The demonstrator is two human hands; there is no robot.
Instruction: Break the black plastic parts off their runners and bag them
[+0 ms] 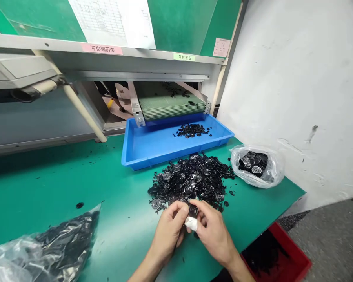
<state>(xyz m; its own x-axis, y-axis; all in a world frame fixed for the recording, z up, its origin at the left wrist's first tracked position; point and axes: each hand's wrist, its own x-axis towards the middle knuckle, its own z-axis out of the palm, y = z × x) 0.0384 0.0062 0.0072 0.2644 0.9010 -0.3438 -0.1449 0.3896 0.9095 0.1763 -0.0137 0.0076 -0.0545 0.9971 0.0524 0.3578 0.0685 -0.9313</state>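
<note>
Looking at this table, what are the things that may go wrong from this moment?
The white wrap on the thumb of the right hand may dull its grip, so the round black part held there could slip into the pile just beyond. The open bag stands near the edge of the table; a knock might tip it. Loose bits swept over the edge might fall into the red box below.

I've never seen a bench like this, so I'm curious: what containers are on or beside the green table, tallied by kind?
Clear bags: 2
Blue tray: 1
Red bin: 1
Total: 4 containers. The black parts overlap too much to count.
</note>
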